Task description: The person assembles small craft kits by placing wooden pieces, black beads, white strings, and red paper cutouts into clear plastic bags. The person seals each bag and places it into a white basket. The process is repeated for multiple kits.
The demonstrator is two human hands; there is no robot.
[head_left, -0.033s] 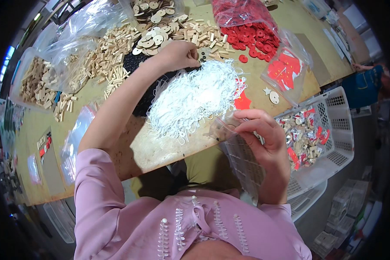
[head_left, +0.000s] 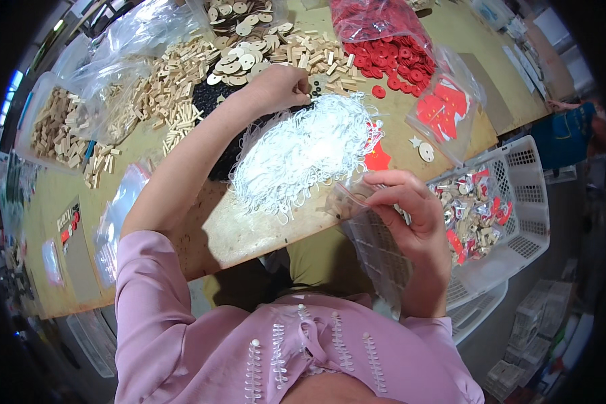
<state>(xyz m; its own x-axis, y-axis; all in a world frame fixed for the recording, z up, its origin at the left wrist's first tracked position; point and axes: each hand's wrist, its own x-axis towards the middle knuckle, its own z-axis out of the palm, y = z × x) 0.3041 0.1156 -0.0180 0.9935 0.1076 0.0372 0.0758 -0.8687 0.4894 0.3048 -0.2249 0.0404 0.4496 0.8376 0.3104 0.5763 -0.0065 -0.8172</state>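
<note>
My left hand (head_left: 281,87) reaches across to the far side of a heap of white strings (head_left: 310,155). Its fingers are curled together at the heap's far edge, beside a few small black rings (head_left: 316,87); whatever they hold, if anything, is hidden. Under and beside that forearm lies a pile of small black pieces (head_left: 209,97). Near the table's front edge, my right hand (head_left: 411,212) pinches a small clear plastic bag (head_left: 347,202) between thumb and fingers. Some pieces show dimly inside the bag. Red card shapes (head_left: 377,158) poke out from the strings' right side.
Wooden discs (head_left: 242,57), wooden sticks (head_left: 175,74) and red discs (head_left: 394,60) are heaped along the back. A bag of red cards (head_left: 444,104) lies at right, near a single wooden disc (head_left: 425,151). Below stands a white basket (head_left: 528,202) of filled bags. Another person (head_left: 565,138) is at far right.
</note>
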